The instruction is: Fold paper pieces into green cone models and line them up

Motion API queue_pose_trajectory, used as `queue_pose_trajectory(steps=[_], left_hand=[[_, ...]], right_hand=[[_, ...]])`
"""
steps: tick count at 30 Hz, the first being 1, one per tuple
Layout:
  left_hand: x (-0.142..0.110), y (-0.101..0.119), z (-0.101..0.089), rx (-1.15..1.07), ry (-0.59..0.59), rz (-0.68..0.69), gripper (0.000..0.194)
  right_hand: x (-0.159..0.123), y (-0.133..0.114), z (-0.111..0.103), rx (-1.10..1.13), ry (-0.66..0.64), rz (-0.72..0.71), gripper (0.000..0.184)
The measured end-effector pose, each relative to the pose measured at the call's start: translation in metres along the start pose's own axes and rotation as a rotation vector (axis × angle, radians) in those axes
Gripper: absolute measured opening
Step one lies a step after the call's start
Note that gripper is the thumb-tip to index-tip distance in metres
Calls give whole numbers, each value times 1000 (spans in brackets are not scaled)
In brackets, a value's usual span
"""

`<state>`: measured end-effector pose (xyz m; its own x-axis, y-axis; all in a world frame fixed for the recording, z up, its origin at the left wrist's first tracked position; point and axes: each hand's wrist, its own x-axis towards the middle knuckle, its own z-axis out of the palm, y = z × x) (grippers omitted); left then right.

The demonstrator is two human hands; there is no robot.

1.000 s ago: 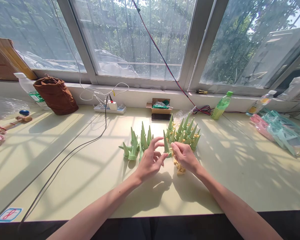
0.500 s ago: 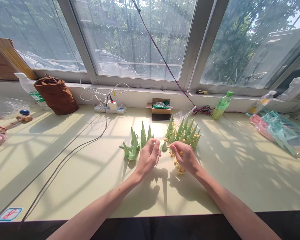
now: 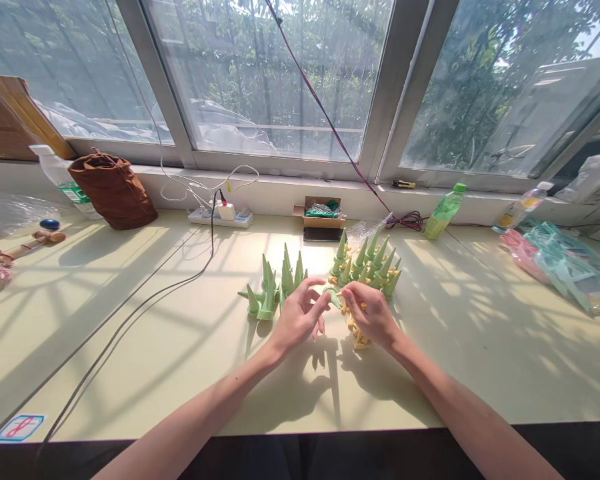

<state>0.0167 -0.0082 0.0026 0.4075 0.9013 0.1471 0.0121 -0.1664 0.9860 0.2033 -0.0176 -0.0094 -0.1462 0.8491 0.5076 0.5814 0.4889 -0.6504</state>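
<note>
My left hand (image 3: 297,319) and my right hand (image 3: 373,315) meet over the pale table (image 3: 180,347), both pinching one green plastic cone spike (image 3: 333,296) between their fingertips. The spike lies tilted between the two hands. Under my right hand lies a small heap of yellow plastic pieces (image 3: 357,333). Left of my hands stands a cluster of bare green spikes (image 3: 275,283). Behind my right hand stands a second cluster of green spikes with yellow parts fitted (image 3: 370,263).
A black cable (image 3: 130,319) runs across the table to a white power strip (image 3: 221,215). A brown pouch (image 3: 113,190), a small cardboard box (image 3: 321,211), a green bottle (image 3: 443,212) and plastic bags (image 3: 565,267) line the back and right.
My left hand has closed in from an open spread onto the green spike held by my right hand. The spike has tipped from upright to lying tilted between the fingertips.
</note>
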Motion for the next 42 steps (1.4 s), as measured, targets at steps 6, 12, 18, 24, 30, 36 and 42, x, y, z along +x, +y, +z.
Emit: queue_pose_trajectory(steps=[6,12,18,24,30,36,42], left_hand=[[0,-1,-1,6,-24,0,47],[-2,0,0,133,-47,63,48],[-3,-4,1,386,23,299,45],[-2,-6,3,344,66,265,42],[0,0,5,31,66,67,37],[3,7,4,-184,-46,-137,44],[3,3,2,-179,-109,-107,44]], right_hand=[[-1,0,1,2,-6,53,39],[-1,0,2,143,-44,183,43],[1,1,3,305,-56,259,47],[1,0,5,342,-35,280,46],[1,-3,1,171,0,168,41],[0,-5,-1,22,-61,-24,37],[0,-6,-1,41,-46,19,39]])
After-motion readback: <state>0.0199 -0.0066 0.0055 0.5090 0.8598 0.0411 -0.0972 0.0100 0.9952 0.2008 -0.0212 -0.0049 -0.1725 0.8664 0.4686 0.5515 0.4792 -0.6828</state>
